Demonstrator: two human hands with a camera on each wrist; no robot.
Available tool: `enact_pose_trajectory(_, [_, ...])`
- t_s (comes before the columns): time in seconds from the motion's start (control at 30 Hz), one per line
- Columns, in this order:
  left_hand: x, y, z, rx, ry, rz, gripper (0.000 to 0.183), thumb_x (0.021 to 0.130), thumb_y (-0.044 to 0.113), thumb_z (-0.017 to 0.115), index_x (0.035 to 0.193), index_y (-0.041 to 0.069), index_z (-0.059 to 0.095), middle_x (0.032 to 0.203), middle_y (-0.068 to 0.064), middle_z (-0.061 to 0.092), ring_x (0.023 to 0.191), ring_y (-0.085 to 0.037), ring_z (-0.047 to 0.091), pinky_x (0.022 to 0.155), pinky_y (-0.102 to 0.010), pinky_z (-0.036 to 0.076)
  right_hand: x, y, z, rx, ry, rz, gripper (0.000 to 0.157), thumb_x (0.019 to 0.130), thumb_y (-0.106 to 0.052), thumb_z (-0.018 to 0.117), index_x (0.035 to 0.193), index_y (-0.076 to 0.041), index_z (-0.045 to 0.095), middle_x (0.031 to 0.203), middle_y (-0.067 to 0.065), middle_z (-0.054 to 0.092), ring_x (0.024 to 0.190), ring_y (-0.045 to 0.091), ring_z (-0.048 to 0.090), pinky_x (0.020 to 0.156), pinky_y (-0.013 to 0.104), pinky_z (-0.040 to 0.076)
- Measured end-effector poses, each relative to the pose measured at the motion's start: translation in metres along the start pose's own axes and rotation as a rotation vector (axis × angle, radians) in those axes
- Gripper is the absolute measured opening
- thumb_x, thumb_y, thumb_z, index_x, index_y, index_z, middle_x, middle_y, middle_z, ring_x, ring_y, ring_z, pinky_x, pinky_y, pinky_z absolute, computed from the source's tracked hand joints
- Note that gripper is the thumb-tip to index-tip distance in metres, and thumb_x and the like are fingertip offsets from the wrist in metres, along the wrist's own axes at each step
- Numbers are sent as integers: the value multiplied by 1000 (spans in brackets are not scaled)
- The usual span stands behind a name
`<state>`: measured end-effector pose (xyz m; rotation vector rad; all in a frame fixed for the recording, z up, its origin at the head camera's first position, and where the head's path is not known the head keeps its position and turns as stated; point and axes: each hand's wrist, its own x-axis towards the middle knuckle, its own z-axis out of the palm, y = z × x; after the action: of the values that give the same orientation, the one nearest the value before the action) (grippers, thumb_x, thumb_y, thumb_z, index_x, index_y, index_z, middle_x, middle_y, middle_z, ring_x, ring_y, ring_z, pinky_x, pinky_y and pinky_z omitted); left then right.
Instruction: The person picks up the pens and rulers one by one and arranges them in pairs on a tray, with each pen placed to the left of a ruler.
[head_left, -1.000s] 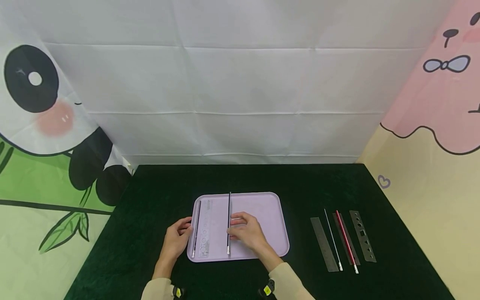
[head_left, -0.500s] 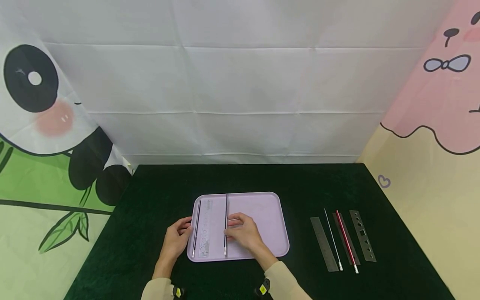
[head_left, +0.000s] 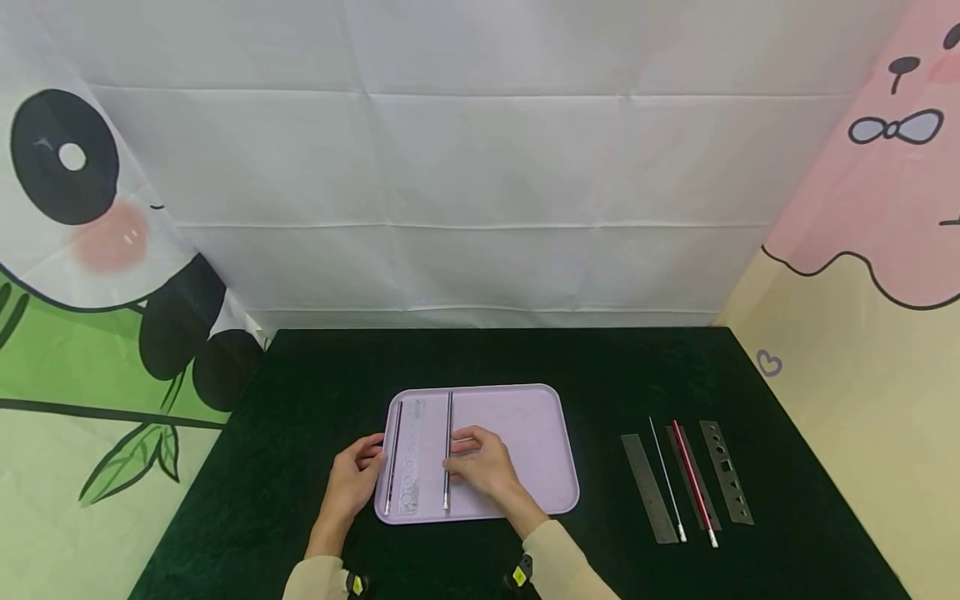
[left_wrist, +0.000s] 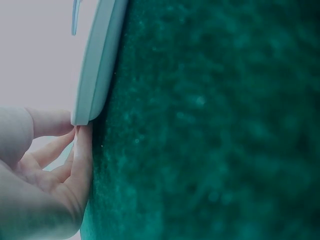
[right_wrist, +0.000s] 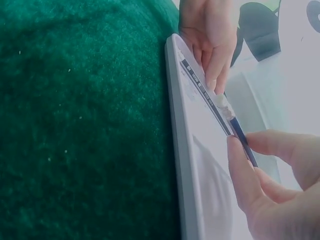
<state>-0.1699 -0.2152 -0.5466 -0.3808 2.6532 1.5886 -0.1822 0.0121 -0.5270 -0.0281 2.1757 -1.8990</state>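
Note:
My left hand (head_left: 354, 475) holds the near-left rim of a lilac tray (head_left: 517, 417); the left wrist view shows the thumb and fingers (left_wrist: 82, 165) at its edge. Across the tray, my right hand (head_left: 487, 467) pinches a dark pencil (head_left: 447, 433) between thumb and fingertips, its white eraser end toward me. In the right wrist view the pencil (right_wrist: 241, 134) slants just above the tray. Another dark pencil (head_left: 393, 454) lies along the tray's left side. Beside it rests a clear stencil ruler (head_left: 409, 467) with circle cut-outs.
Right of the tray, on dark green cloth (head_left: 600, 358), lie a grey ruler (head_left: 649, 492), a thin silvery pencil (head_left: 667, 481), a red pencil (head_left: 694, 483) over another grey strip (head_left: 710, 505), and a stencil ruler with holes (head_left: 727, 473). A white curtain (head_left: 487, 208) hangs behind.
My right hand has moved a little left with the pencil, bringing it closer to the clear ruler and lower over the tray. My left hand has stayed at the rim.

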Motion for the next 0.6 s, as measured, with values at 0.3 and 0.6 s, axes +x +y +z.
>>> enact_pose_trajectory(0.3, [0, 1, 0, 7, 1, 2, 38, 104, 6, 56, 142, 1, 57, 125, -21, 62, 106, -31, 60, 88, -40, 50, 4, 2, 6, -34, -3, 5, 41, 84, 2, 80, 121, 2, 64, 104, 14, 68, 78, 19, 70, 66, 33, 60])
enact_pose_trajectory(0.6, [1, -1, 1, 6, -2, -1, 38, 104, 7, 55, 142, 2, 56, 125, -21, 62, 107, -31, 59, 90, -42, 50, 8, 4, 13, -57, -1, 11, 39, 83, 4, 80, 119, 2, 64, 99, 12, 68, 74, 17, 69, 65, 32, 60])
